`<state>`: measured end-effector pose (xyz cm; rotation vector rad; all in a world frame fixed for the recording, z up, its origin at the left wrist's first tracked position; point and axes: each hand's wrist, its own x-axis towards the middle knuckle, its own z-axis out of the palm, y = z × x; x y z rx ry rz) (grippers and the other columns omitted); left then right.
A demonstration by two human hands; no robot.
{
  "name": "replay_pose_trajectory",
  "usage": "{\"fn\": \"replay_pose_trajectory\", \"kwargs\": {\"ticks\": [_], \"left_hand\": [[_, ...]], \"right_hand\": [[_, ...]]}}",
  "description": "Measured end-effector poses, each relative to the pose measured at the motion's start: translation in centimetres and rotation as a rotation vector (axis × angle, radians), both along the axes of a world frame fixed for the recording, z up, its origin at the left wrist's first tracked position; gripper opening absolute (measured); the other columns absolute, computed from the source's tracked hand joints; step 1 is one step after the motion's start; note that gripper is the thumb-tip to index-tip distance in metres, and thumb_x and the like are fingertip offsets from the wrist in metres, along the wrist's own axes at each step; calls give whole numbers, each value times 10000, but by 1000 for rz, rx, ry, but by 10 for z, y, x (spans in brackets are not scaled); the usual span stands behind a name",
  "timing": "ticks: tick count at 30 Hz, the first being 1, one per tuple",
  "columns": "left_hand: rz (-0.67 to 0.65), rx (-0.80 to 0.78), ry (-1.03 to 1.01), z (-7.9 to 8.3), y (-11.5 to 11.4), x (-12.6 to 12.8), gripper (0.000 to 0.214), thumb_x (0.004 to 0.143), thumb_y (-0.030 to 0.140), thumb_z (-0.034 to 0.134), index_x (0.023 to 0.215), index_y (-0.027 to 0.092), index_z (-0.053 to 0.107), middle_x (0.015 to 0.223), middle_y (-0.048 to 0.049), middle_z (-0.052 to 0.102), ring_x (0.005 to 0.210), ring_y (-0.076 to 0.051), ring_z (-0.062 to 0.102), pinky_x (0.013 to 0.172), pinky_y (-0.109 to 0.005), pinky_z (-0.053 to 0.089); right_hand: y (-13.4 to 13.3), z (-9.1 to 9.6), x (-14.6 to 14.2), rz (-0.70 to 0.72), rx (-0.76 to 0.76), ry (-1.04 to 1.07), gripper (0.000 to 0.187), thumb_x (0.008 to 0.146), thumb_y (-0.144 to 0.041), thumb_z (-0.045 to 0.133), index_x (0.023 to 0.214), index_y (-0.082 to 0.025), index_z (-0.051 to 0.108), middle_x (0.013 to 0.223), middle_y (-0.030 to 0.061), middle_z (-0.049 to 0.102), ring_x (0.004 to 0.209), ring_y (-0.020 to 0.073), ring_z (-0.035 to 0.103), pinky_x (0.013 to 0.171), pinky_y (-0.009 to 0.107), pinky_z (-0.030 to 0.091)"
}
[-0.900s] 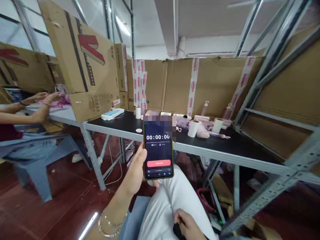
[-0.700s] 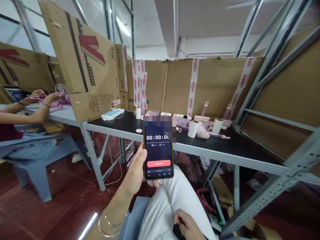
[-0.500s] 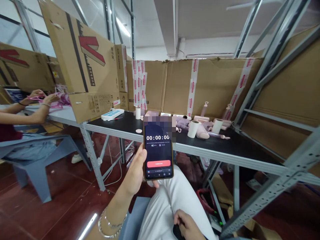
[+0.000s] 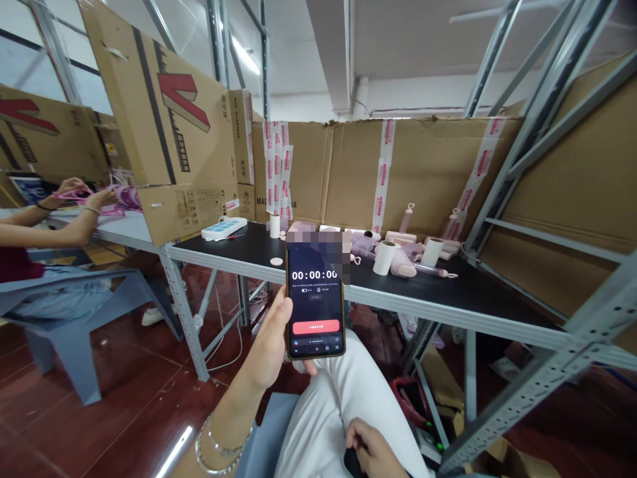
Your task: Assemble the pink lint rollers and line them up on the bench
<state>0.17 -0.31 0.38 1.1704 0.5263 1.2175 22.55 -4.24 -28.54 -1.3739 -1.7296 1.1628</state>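
**Phone upright in the left hand**

While the left hand (image 4: 269, 345) wraps its fingers (image 4: 283, 307) around the phone (image 4: 315, 302), the phone stands upright, long axis vertical, screen toward the camera. The right hand (image 4: 371, 451) rests low on the lap, curled on something dark; what it is cannot be told. Beyond lies the surface (image 4: 478, 282) with paper rolls (image 4: 384, 256).

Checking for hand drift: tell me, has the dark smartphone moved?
No. The dark smartphone in the left hand sits in the same place against the black table edge.

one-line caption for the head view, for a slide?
Left hand holds a phone showing 00:00:00 before a black table.
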Motion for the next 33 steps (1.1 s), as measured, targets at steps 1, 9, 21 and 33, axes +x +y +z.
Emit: {"fn": "replay_pose_trajectory", "kwargs": {"ticks": [1,9,21,33], "left_hand": [[-3,2,0,-1,1,0,686,872,540,496,1445,249,253,858,-45,673,537,-169,659,376,-259,548],[8,-5,11,-1,0,-1,693,871,542,498,1449,256,245,871,-44,669,546,-172,662,371,-265,550],[-2,-11,27,3,-3,0,674,887,528,477,1447,242,234,914,-68,677,586,-188,675,385,-271,554],[2,-17,13,2,-2,0,659,882,530,484,1437,251,265,896,-60,676,574,-183,673,381,-259,547]], "right_hand": [[0,0,0,1,-2,0,261,571,-60,354,749,-196,488,678,-18,454,638,121,455,667,228,358],[1,-1,0,-1,-13,-4,265,566,-69,363,756,-201,494,677,-19,450,663,124,465,673,221,361],[2,-7,1,-6,2,-17,272,550,-72,358,746,-197,498,680,-17,462,658,122,468,679,226,362],[1,-1,-1,-9,6,-16,275,548,-58,349,742,-198,486,675,-17,457,669,126,472,681,225,365]]}}
